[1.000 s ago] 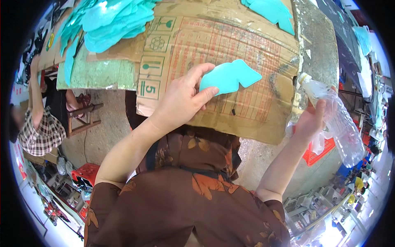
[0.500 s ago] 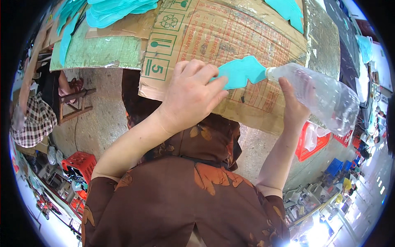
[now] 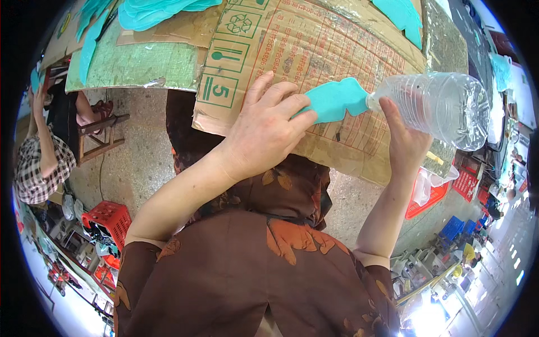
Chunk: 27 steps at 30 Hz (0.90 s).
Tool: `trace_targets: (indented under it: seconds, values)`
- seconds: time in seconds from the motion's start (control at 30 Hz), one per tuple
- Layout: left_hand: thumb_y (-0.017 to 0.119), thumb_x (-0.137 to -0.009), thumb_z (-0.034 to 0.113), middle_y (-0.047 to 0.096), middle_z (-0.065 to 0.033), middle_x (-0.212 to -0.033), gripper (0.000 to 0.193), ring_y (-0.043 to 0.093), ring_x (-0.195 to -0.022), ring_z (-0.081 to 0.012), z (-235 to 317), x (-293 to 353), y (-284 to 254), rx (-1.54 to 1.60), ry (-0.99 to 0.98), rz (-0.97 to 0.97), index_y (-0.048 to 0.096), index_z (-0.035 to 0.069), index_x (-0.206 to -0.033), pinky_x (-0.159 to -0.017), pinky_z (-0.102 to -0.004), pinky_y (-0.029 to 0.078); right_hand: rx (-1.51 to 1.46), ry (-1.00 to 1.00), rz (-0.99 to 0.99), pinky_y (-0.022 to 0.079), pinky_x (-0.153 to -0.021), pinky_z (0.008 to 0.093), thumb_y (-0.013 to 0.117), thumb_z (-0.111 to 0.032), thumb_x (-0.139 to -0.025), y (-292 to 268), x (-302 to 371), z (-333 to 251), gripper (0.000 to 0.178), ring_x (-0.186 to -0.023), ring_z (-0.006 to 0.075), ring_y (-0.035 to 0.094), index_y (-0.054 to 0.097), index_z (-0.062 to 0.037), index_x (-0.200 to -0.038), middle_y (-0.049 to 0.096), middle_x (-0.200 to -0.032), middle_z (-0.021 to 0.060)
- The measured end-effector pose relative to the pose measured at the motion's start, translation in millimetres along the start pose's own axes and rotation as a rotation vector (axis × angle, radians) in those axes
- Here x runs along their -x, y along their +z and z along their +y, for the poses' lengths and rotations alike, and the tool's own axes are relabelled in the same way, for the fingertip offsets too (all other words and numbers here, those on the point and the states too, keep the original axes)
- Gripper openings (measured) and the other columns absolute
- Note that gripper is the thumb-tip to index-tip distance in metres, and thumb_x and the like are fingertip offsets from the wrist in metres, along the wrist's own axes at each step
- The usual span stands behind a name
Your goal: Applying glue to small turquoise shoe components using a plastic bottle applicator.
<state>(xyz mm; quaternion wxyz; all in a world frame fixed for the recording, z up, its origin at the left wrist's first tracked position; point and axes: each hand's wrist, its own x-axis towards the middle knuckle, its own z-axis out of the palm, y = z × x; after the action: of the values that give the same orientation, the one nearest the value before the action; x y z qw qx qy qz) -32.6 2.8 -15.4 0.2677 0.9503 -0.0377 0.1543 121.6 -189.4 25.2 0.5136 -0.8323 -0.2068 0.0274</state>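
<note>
A flat turquoise cut-out piece [image 3: 335, 100] with a wavy edge lies over the cardboard sheet [image 3: 353, 56] in front of me. My left hand [image 3: 272, 121] is closed at the left end of this piece, its index finger raised off it. In my right hand [image 3: 407, 137] is a clear ribbed plastic bottle [image 3: 426, 101], tipped on its side with its neck pointing left. The pale tip of the neck meets the right end of the turquoise piece; I cannot make out anything coming from it. My right thumb lies along the bottle near the neck.
A stack of turquoise pieces [image 3: 154, 12] rests on the green worktop [image 3: 135, 64] at the far left. Another piece [image 3: 401, 19] lies at the far right. Red crates [image 3: 109, 222] stand on the floor. A person in a checked garment [image 3: 48, 165] sits at the left.
The bottle has swung up at its base and now lies nearly level. My left index finger has lifted from the turquoise piece. At the left, the other person's arms have come into sight.
</note>
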Motion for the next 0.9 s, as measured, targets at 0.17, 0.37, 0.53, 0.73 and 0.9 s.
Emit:
trace_targets:
  seconds: [0.17,0.37,0.53,0.73,0.9]
  values:
    - [0.075,-0.075,0.014,0.061,-0.0023,-0.112,0.030,0.051,-0.118,-0.0271,-1,-3,0,-0.002,-0.003,-0.022,0.067,0.013,-0.105,-0.110,-0.0539,0.030,0.025,-0.088,0.092,0.051,-0.082,0.0304,0.083,-0.012,-0.080,30,-3,4,0.038,-0.095,0.0156,0.062,0.065,0.0033,-0.109,0.067,-0.103,0.0086]
    - [0.074,-0.076,0.014,0.061,-0.0023,-0.112,0.030,0.052,-0.118,-0.0270,-1,-4,-3,0.018,-0.028,-0.045,0.068,0.014,-0.105,-0.110,-0.0540,0.030,0.037,-0.037,0.041,0.050,-0.082,0.0300,0.085,-0.015,-0.077,14,-5,4,0.040,-0.093,0.0162,0.062,0.066,0.0015,-0.107,0.067,-0.104,0.0071]
    - [0.074,-0.076,0.014,0.061,-0.0023,-0.112,0.030,0.052,-0.119,-0.0269,-1,-5,-5,0.015,-0.018,-0.055,0.067,0.013,-0.105,-0.110,-0.0539,0.031,0.119,0.014,0.162,0.052,-0.089,0.0332,0.075,-0.012,-0.086,-43,-1,-2,0.035,-0.098,0.0192,0.063,0.063,0.0015,-0.116,0.066,-0.110,0.0119]
    - [0.074,-0.076,0.014,0.061,-0.0026,-0.112,0.030,0.051,-0.119,-0.0270,0,-7,-7,0.003,-0.009,-0.064,0.067,0.012,-0.106,-0.110,-0.0542,0.031,-0.336,-0.564,0.577,0.056,-0.093,0.0411,0.058,-0.022,-0.096,-124,-3,-65,0.035,-0.107,0.0301,0.065,0.061,0.0047,-0.118,0.065,-0.114,0.0195]
    - [0.075,-0.076,0.014,0.061,-0.0031,-0.113,0.031,0.052,-0.118,-0.0272,1,-7,-7,-0.012,-0.014,-0.082,0.067,0.012,-0.106,-0.109,-0.0543,0.031,-0.050,-0.073,0.464,0.057,-0.088,0.0362,0.064,-0.020,-0.094,-93,9,15,0.037,-0.105,0.0237,0.065,0.058,0.0007,-0.124,0.065,-0.116,0.0139]
